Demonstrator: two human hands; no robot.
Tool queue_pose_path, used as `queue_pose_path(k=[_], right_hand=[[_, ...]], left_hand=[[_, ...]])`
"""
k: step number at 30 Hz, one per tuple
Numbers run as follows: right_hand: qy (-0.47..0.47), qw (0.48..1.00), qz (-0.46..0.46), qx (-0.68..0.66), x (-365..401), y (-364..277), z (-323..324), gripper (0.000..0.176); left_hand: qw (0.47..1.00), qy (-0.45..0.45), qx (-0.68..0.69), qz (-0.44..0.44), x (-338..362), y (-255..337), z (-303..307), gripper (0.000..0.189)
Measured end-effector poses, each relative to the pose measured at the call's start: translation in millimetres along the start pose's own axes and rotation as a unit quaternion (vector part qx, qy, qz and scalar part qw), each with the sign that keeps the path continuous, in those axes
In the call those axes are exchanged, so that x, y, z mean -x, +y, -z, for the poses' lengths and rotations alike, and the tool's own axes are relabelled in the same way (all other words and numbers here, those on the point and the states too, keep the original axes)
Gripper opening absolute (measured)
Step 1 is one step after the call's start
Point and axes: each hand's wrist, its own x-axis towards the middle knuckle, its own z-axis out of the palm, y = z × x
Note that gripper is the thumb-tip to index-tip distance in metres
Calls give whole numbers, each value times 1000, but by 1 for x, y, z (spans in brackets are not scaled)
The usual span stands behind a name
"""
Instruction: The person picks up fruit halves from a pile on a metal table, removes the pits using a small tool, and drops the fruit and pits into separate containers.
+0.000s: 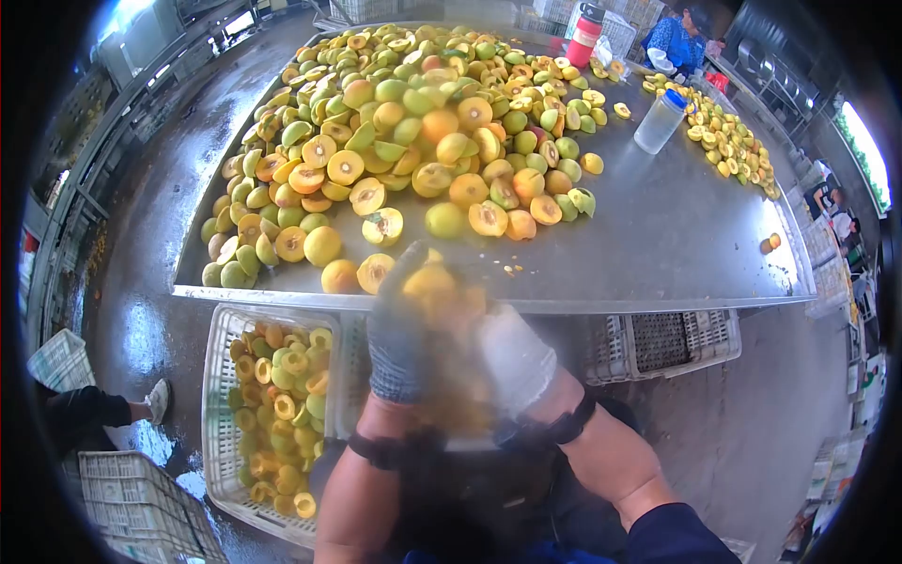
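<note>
Left fingers (412, 259) pointing up, right hand (516, 361) blurred

On the left hand (399, 338) is a grey knit glove with a ribbed cuff (395, 383); on the right (517, 357), a white one. Dark bands (578, 420) circle both wrists, and a dark navy sleeve (681, 538) stops short of the right forearm. Bright blue cloth shows at the near edge.

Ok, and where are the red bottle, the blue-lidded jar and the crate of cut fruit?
Red bottle (583, 40): head view, middle of its body.
Blue-lidded jar (656, 129): head view, its clear side.
Crate of cut fruit (217, 414): head view, its left wall.
</note>
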Motion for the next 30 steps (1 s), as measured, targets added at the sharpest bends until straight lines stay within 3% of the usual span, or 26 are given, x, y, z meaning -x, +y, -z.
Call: queue_pose_path(k=[1, 2, 4, 9, 11, 13, 15, 16, 17, 18, 19, 21, 25, 27, 30], right_hand=[[18, 999, 13, 34, 1, 0, -1, 29], [36, 997, 24, 68, 2, -2, -4, 33], [58, 998, 3, 12, 3, 2, -7, 33], [39, 997, -32, 52, 5, -3, 2, 30], [20, 999, -34, -5, 2, 0, 1, 27], [3, 999, -34, 6, 6, -7, 12, 18], [8, 980, 88, 179, 13, -16, 12, 23], [28, 939, 197, 282, 12, -15, 15, 25], [46, 874, 302, 377, 9, -13, 17, 28], [64, 789, 400, 462, 7, -13, 18, 30], [60, 798, 370, 473, 9, -15, 16, 31], [52, 812, 307, 493, 19, -23, 9, 33], [76, 768, 320, 550, 22, -23, -5, 28], [79, 756, 323, 563, 21, -20, -9, 26], [81, 739, 333, 580, 18, -16, -12, 23]], left_hand=[[996, 11, -87, -28, -2, -6, -2, 67], [1000, 15, 16, -2, -2, -8, -4, 66], [988, 22, 151, 29, -1, -8, -10, 65], [951, 24, 303, 63, 4, 2, -22, 71], [995, 14, 99, -10, 3, -23, -16, 71], [994, 40, 98, -1, 2, -38, -13, 72], [952, 57, 292, 70, 0, -39, -15, 73], [917, 53, 382, 101, -2, -36, -11, 74], [874, 55, 464, 133, -4, -34, -8, 74], [868, 52, 480, 117, -4, -32, -7, 73], [861, 49, 496, 100, -4, -31, -6, 72], [879, 41, 467, 88, -3, -28, -3, 69], [910, 48, 409, 50, -7, -23, 1, 63], [959, 78, 271, 16, -6, -21, 1, 51], [988, 74, 136, -9, -6, -25, 8, 49]])
